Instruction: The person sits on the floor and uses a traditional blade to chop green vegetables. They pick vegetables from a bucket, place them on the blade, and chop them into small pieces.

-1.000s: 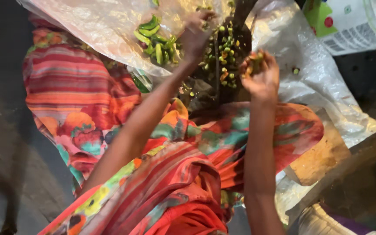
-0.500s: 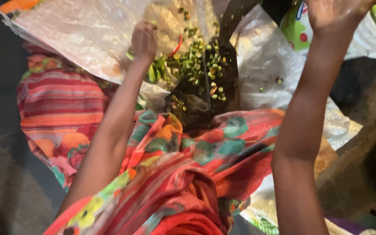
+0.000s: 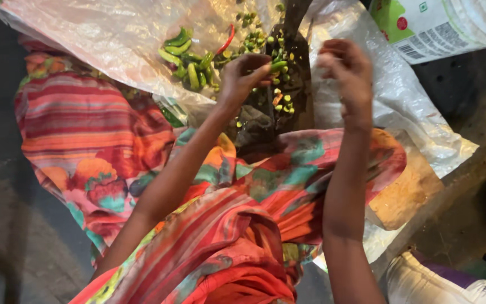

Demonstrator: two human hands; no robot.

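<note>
Cloth (image 3: 85,135) in bright stripes and floral print fills most of the view, draped over the person's lap. Beyond it lies a clear plastic sheet (image 3: 102,39) spread over the ground, and a white printed sack (image 3: 451,25) sits at the upper right. On the sheet rests a small heap of whole green chillies (image 3: 184,59), one red one among them. Just beside that heap stands a dark upright blade (image 3: 293,34) with a scatter of short cut pieces (image 3: 274,73) around its base.

As a judgement, the cutting looks partly done: many pieces already lie chopped, while a fair handful of whole chillies waits uncut.

Left hand (image 3: 243,76) is closed on a green chilli (image 3: 277,65), pinched at the fingertips right against the blade, so the chilli sits at the tip of that grip, above the cut pieces. Right hand (image 3: 347,76) is raised just beside the blade with fingers curled loosely; whether its grip holds anything I cannot tell.
</note>
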